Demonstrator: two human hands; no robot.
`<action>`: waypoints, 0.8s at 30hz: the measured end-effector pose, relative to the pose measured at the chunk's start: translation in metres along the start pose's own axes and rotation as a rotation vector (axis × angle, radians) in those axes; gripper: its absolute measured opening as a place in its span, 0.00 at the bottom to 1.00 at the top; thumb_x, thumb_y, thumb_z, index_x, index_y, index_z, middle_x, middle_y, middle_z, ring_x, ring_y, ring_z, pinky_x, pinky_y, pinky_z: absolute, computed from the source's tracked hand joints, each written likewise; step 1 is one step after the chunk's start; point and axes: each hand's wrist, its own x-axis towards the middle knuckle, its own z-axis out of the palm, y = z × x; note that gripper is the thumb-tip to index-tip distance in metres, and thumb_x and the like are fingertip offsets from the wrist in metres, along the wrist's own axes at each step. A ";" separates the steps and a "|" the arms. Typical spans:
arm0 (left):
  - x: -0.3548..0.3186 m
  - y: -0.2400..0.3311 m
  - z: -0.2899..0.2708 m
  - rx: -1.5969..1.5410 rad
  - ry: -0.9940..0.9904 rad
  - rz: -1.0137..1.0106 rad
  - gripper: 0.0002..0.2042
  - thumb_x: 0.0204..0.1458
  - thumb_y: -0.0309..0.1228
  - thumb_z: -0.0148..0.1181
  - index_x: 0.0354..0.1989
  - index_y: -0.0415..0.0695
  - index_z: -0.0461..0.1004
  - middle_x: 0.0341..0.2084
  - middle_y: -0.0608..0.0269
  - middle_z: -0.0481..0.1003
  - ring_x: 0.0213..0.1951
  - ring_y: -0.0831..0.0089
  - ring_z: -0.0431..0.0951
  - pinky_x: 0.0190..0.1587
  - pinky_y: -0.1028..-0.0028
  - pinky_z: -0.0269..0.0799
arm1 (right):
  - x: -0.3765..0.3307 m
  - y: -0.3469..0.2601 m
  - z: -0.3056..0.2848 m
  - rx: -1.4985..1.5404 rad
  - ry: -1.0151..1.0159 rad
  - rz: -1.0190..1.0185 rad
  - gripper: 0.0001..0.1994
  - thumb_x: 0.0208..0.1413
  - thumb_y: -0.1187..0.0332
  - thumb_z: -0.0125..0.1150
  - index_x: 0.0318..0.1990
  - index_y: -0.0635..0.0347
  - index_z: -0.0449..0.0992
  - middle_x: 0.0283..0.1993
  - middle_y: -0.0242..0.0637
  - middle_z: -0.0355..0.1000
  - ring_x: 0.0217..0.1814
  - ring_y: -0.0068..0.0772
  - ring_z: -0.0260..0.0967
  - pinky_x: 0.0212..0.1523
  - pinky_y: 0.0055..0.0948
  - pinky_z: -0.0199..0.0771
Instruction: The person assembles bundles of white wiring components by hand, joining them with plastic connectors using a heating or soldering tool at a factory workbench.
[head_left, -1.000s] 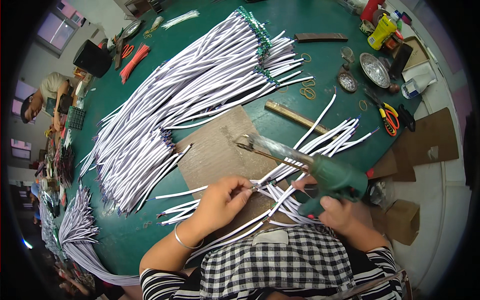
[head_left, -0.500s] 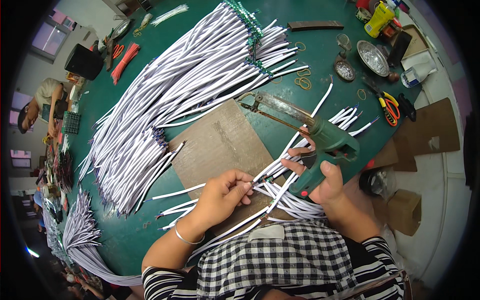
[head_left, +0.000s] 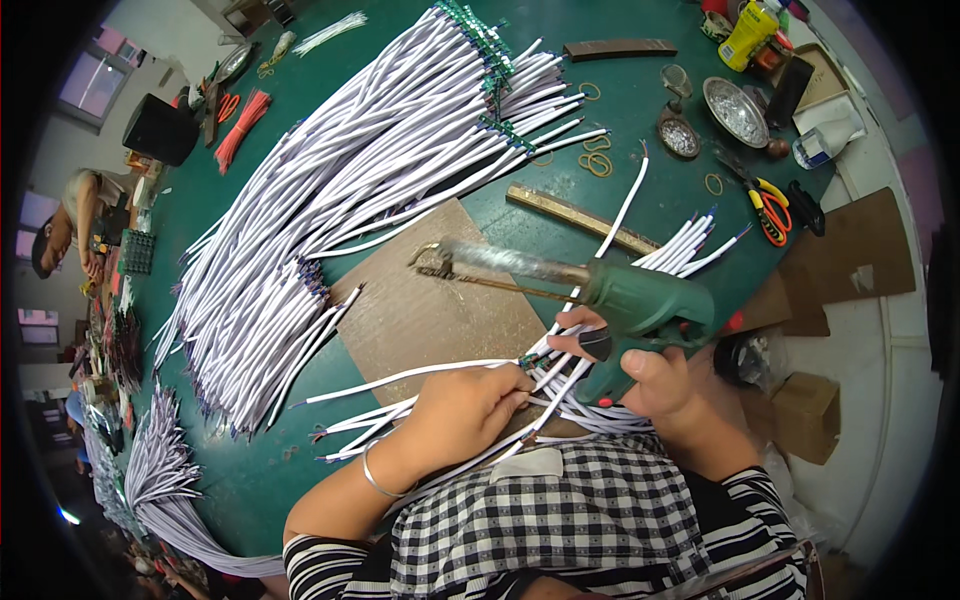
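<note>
My right hand (head_left: 660,388) is wrapped round the grip of a green soldering gun (head_left: 648,303), a finger by its black trigger. The gun's metal barrel and bent tip point left over a brown board (head_left: 440,290). My left hand (head_left: 465,408) is closed in a pinch at white cables (head_left: 580,410) in front of me; its fingertips are partly hidden. Small green circuit boards (head_left: 532,362) sit just beyond those fingers, among the cables. A large bundle of white cables (head_left: 340,170) with green boards at one end lies beyond, and a shorter bundle (head_left: 265,345) lies to the left.
A metal bar (head_left: 570,215) lies behind the gun. Farther right are a metal dish (head_left: 736,112), a smaller round tin (head_left: 679,137), pliers (head_left: 768,208) and a yellow bottle (head_left: 748,38). Red wires (head_left: 243,130) lie at the far left. Another person (head_left: 85,220) works at left.
The soldering gun has come down and left, its tip now over the brown board, uncovering the metal bar behind. My left hand has shifted slightly right beside the small green boards.
</note>
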 end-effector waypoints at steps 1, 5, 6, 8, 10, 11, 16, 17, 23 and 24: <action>-0.001 0.001 0.001 0.033 0.007 -0.024 0.04 0.49 0.26 0.56 0.33 0.43 0.74 0.28 0.56 0.76 0.32 0.61 0.78 0.34 0.67 0.71 | 0.002 0.000 0.000 -0.027 -0.043 0.062 0.27 0.48 0.73 0.52 0.59 0.67 0.59 0.55 0.48 0.64 0.56 0.39 0.64 0.57 0.40 0.65; -0.007 -0.016 0.004 -0.085 0.103 0.149 0.07 0.46 0.26 0.59 0.35 0.42 0.75 0.30 0.55 0.75 0.34 0.59 0.76 0.35 0.68 0.70 | 0.002 -0.003 0.005 -0.180 -0.103 0.141 0.32 0.46 0.70 0.55 0.61 0.67 0.55 0.60 0.48 0.59 0.60 0.42 0.60 0.60 0.45 0.60; -0.009 -0.019 0.002 -0.121 0.153 0.117 0.08 0.45 0.26 0.60 0.36 0.42 0.75 0.30 0.55 0.74 0.34 0.59 0.74 0.35 0.68 0.70 | 0.003 -0.003 0.006 -0.244 -0.145 0.141 0.36 0.46 0.67 0.56 0.63 0.66 0.51 0.62 0.49 0.56 0.64 0.48 0.56 0.63 0.54 0.56; -0.009 -0.022 0.000 -0.160 0.199 0.087 0.10 0.43 0.26 0.61 0.36 0.42 0.75 0.30 0.55 0.73 0.34 0.58 0.73 0.35 0.68 0.69 | -0.001 -0.001 0.008 -0.263 -0.141 0.093 0.35 0.47 0.67 0.56 0.63 0.66 0.51 0.63 0.48 0.55 0.64 0.47 0.56 0.62 0.53 0.56; -0.002 -0.022 -0.001 0.153 0.404 0.164 0.12 0.42 0.25 0.63 0.37 0.43 0.76 0.28 0.55 0.73 0.32 0.58 0.72 0.34 0.67 0.68 | -0.007 -0.001 0.005 -0.183 -0.073 0.148 0.34 0.47 0.66 0.56 0.62 0.65 0.52 0.63 0.48 0.55 0.64 0.46 0.55 0.64 0.54 0.53; 0.003 -0.019 0.002 0.166 0.429 0.168 0.11 0.42 0.25 0.63 0.36 0.42 0.75 0.27 0.56 0.72 0.32 0.58 0.72 0.33 0.66 0.68 | -0.007 0.000 0.005 -0.183 -0.077 0.149 0.34 0.47 0.66 0.56 0.62 0.65 0.52 0.63 0.48 0.55 0.64 0.46 0.55 0.64 0.54 0.53; 0.003 -0.017 0.002 0.183 0.368 0.069 0.07 0.42 0.25 0.62 0.32 0.42 0.75 0.25 0.55 0.71 0.31 0.57 0.72 0.32 0.65 0.68 | -0.003 0.011 0.010 0.072 -0.049 0.147 0.29 0.48 0.69 0.54 0.60 0.67 0.58 0.58 0.47 0.63 0.61 0.38 0.60 0.63 0.39 0.55; 0.003 -0.015 -0.001 0.184 0.399 0.014 0.06 0.43 0.25 0.62 0.30 0.41 0.75 0.25 0.55 0.70 0.30 0.57 0.72 0.32 0.65 0.68 | -0.001 0.014 0.011 0.072 -0.060 0.146 0.29 0.48 0.69 0.54 0.60 0.67 0.58 0.58 0.47 0.63 0.61 0.38 0.60 0.63 0.39 0.55; -0.001 -0.033 -0.009 -0.179 0.227 -0.145 0.07 0.49 0.26 0.59 0.36 0.40 0.73 0.25 0.63 0.72 0.25 0.72 0.72 0.27 0.74 0.67 | 0.002 0.029 0.020 0.118 -0.069 0.084 0.30 0.49 0.70 0.53 0.61 0.66 0.56 0.61 0.46 0.58 0.63 0.39 0.56 0.65 0.41 0.53; 0.000 -0.033 -0.011 -0.440 0.087 -0.331 0.08 0.50 0.27 0.59 0.38 0.39 0.73 0.26 0.67 0.73 0.25 0.79 0.71 0.27 0.78 0.66 | -0.001 0.030 0.019 0.119 -0.065 0.088 0.30 0.49 0.70 0.53 0.61 0.66 0.56 0.61 0.46 0.58 0.63 0.39 0.56 0.65 0.41 0.53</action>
